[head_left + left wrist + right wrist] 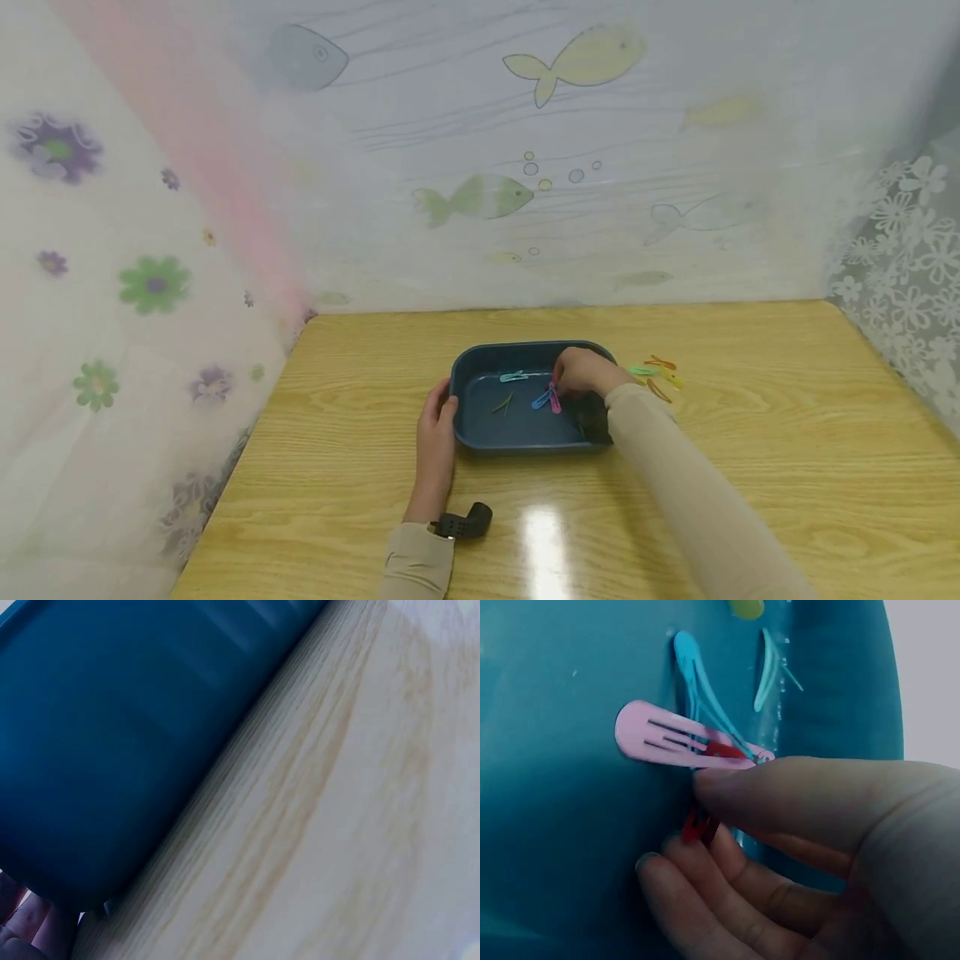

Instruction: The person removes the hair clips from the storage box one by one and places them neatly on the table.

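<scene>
My left hand (435, 433) grips the left end of a dark blue plastic basin (525, 448), thumb at the rim and fingers along the outer wall. Inside the basin, my right hand (588, 371) pinches several snap hair clips. In the right wrist view, the thumb presses on a red hair clip (694, 827), a pink hair clip (636, 735) and a blue hair clip (685, 652), which cross at its tip. Farther left on the basin floor lie a light teal hair clip (513, 377) and a green hair clip (502, 404).
On the wooden table (337, 467), right of the basin, lie an orange hair clip (662, 363), a yellow hair clip (674, 381) and others, partly behind the right sleeve (667, 450). Printed curtains stand at the back and sides. A black wrist camera (467, 523) sits on the left wrist.
</scene>
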A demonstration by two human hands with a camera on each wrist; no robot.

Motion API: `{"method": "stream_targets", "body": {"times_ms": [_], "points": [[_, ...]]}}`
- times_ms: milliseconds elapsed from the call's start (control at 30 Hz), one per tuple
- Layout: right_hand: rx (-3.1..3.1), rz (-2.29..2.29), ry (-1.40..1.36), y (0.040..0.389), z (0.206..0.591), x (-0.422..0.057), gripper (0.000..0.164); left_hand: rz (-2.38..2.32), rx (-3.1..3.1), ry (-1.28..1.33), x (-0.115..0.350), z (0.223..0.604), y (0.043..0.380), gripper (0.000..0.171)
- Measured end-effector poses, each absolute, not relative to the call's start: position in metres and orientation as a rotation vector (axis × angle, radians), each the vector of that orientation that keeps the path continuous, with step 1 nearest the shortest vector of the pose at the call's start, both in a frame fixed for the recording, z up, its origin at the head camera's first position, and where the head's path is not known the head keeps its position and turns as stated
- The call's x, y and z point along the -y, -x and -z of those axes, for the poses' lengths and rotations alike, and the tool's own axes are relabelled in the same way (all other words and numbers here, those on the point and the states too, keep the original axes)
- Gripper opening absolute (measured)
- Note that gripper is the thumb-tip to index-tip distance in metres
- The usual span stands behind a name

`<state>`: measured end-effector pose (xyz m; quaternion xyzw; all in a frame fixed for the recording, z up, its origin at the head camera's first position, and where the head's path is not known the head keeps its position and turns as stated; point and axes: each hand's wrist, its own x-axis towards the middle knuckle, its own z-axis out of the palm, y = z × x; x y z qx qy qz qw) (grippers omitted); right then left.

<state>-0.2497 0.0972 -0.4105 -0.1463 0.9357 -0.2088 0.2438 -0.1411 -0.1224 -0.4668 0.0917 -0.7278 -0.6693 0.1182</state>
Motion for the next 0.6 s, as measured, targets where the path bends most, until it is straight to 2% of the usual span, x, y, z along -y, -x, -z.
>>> {"method": "stream_targets", "body": {"times_ms": [100,333,600], "points": [[-2.564,0.537,0.41,0.25,0.41,-0.095,0.003,1.955,2.131,-0.267,0.122,0.458,0.138,0.035],[-2.555,0.584,0.463,0.251,0.409,-0.097,0.009,1.981,2.119,-0.287,0.124,0.479,0.146,0.033],[-2.53,0.653,0.576,0.253,0.396,-0.103,0.008,1.921,2.106,-0.266,0.126,0.484,0.148,0.031]]}}
